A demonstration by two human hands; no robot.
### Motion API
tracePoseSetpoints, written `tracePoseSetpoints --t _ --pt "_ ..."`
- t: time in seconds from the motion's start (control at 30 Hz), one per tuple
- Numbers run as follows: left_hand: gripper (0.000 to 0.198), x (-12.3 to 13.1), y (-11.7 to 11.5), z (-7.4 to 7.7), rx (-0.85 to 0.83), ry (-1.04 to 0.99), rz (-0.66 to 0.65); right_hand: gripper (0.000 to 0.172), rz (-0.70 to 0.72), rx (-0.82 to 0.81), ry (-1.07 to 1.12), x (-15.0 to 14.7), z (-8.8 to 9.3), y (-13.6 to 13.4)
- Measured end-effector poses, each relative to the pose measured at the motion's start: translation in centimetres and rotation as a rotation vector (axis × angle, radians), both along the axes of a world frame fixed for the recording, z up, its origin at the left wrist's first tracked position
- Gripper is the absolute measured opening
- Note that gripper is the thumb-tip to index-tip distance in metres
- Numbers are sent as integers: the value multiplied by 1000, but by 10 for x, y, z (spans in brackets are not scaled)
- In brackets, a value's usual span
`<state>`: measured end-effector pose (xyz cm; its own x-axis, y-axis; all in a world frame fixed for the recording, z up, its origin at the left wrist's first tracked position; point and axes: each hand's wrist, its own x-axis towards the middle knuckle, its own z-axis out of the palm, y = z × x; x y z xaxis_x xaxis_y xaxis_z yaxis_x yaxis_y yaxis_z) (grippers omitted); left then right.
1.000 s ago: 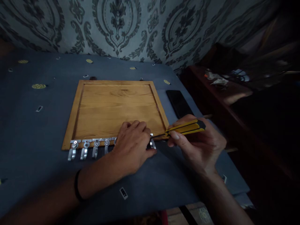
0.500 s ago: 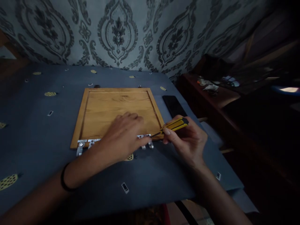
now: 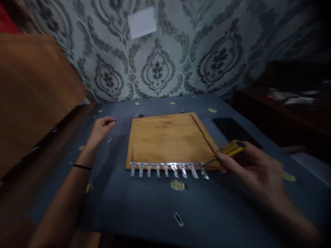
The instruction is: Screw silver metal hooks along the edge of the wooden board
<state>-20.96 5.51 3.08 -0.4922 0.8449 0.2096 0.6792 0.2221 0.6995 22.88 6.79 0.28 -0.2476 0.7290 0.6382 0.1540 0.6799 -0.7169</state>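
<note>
A wooden panel with a raised frame lies flat on the blue patterned cloth. Along its near edge runs a row of several silver metal hinges. My right hand, at the panel's near right corner, holds a yellow and black screwdriver, its shaft pointing left toward the rightmost hinge. Left of the panel and above the cloth is my left hand, thumb and fingers pinched together; a tiny dark thing shows at the fingertips, too small to name.
A black flat object lies right of the panel. Brown wooden furniture stands at the left. Behind the table hangs patterned fabric with a white sheet on it. Dim shelving with small items is at the right.
My left hand has left the hinges and moved left, off the panel, its fingers now pinched. The view has turned left. My right hand still holds the screwdriver near the rightmost hinge.
</note>
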Motion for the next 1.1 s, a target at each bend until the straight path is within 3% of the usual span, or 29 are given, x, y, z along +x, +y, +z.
tracePoseSetpoints --t 0.1,0.17,0.27,0.47,0.7,0.93,1.1 --pt "21 -38 -4 -10 -14 31 115 28 -113 38 -81 1 -3 4" --pt "29 -53 -6 -20 -28 39 154 31 -113 77 -96 1 -4 6" --pt "37 -63 -4 -38 -58 39 146 37 -99 163 -69 1 -3 8" --pt "37 -71 5 -66 -117 142 97 27 -35 205 -10 -1 0 11" --pt "37 -74 34 -70 -176 331 88 65 -261 -51 -156 -3 4 2" --pt "36 -73 69 -71 -224 445 101 69 -281 -182 -140 -4 3 2" --pt "38 -74 82 -70 -260 448 92 69 -267 -150 -154 -1 0 2"
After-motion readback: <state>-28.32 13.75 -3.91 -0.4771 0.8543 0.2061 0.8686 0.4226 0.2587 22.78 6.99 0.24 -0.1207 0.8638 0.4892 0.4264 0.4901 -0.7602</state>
